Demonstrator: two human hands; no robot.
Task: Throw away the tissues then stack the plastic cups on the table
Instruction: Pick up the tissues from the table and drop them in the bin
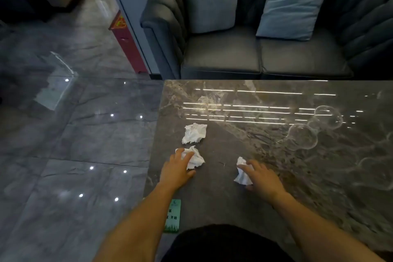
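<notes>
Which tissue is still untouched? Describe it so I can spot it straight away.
Start at the dark marble table in front of the sofa, near its left edge. Three crumpled white tissues lie there; the untouched tissue is farthest from the person, toward the sofa. The other two each have hands on them.

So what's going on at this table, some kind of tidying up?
Yes, a person is clearing a dark marble table. The left hand is on one crumpled tissue and the right hand is on another; neither is lifted yet. A third tissue lies untouched just beyond. Two clear plastic cups lie on their sides farther right, not yet stacked. A green card sits at the near edge.
</notes>
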